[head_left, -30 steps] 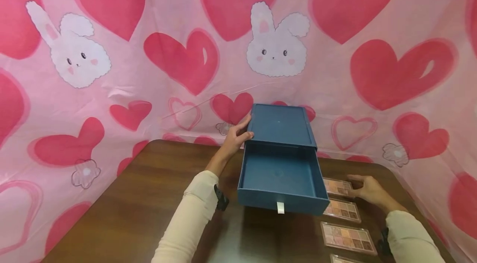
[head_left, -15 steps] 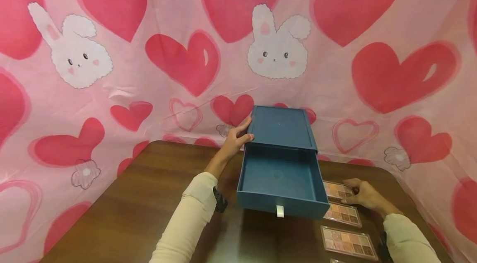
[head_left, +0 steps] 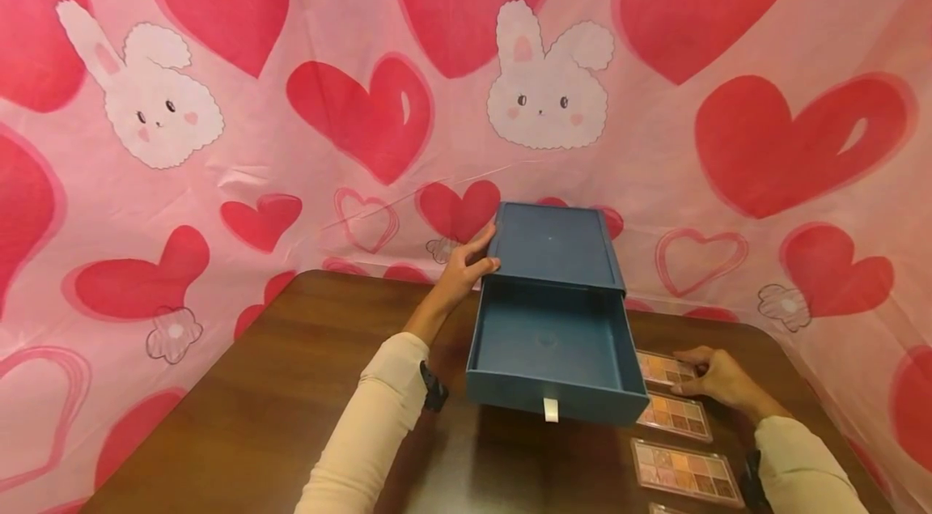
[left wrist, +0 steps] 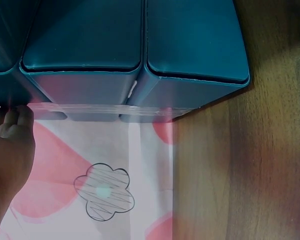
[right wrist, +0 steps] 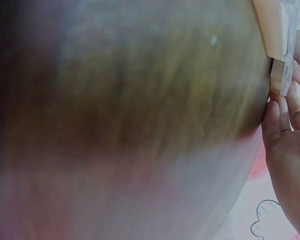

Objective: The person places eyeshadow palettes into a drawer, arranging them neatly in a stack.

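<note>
1. Compared with one second ago, the fingers of the right hand are more bent and meet the right end of the farthest flat, rectangular, clear-cased makeup palette, just to the right of the blue plastic drawer box.
2. For the work, I judge this means the palette is now held, not only approached; whether it is lifted, I cannot tell.
3. The right hand comes from the box's right, thumb on the nearer side, and seems to pinch the palette.
4. The left hand stays at the box's left side and grips it, thumb on the top edge.
5. The box's open blue drawer points toward the person; similar palettes lie to the box's right, nearer.
</note>
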### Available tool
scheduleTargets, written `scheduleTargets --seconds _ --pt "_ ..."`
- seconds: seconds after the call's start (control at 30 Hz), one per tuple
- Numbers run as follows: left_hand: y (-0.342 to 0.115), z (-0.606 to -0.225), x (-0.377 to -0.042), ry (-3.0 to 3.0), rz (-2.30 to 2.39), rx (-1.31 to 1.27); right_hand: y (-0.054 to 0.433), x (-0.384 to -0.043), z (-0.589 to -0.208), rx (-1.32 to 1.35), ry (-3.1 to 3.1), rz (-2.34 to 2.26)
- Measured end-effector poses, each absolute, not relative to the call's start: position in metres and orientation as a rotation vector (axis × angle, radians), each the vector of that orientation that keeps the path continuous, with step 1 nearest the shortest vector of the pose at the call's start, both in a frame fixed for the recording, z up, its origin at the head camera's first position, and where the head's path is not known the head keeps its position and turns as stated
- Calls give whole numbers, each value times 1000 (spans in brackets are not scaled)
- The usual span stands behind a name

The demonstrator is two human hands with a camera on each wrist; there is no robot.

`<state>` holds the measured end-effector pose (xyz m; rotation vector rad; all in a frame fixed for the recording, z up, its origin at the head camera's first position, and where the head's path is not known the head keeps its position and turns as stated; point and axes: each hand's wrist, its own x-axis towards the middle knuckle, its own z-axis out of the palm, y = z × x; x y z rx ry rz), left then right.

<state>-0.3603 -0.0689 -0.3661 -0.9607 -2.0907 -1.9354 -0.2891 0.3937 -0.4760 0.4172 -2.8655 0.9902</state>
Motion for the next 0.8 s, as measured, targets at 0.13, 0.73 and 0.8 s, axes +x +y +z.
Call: scheduleTargets --seconds 0.13,0.73,0.8 --pt "-70 -366 -360 -2078 -1934 -963 393 -289 -476 431 -2864 1003" --pt "-68 -364 -358 -2105 -1913 -944 389 -279 -453 278 -2849 1048" --pt "-68 -364 -358 -2110 -1918 -946 388 -278 -448 284 -2833 1043"
